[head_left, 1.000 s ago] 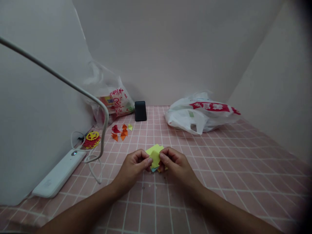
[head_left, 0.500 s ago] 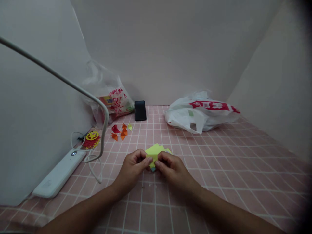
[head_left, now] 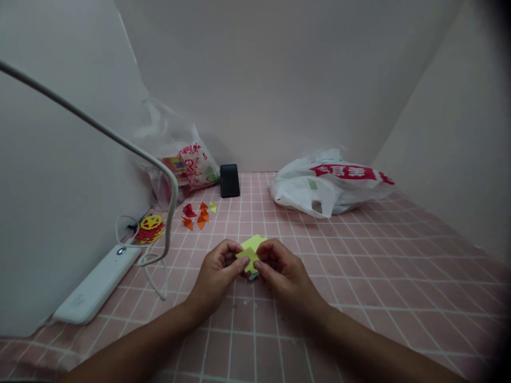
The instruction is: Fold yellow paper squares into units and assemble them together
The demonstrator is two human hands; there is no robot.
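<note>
Between my hands is a small piece of yellow paper (head_left: pixel 248 256), pinched by the thumb and fingers of both. My left hand (head_left: pixel 222 270) is closed on its left side, and my right hand (head_left: pixel 281 270) is closed on the right edge. More yellow paper sheets (head_left: pixel 255 242) show just behind the held piece, partly covered by it and by my fingers. A bit of bluish paper (head_left: pixel 253 276) peeks out below. Further off to the left lie several small folded paper pieces (head_left: pixel 202 216) in red, orange and yellow.
A white power bank (head_left: pixel 98 284) with a cable (head_left: pixel 170 213) lies at the left, near yellow and red cut-out shapes (head_left: pixel 150 226). At the back are a clear plastic bag (head_left: pixel 195 165), a black phone (head_left: pixel 230 181) and a white plastic bag (head_left: pixel 303 191). Pink checked cloth (head_left: pixel 359 276) covers the table.
The held yellow paper has turned and tilted between my fingers, its upper edge now slanting to a corner on the right. My hands have barely shifted.
</note>
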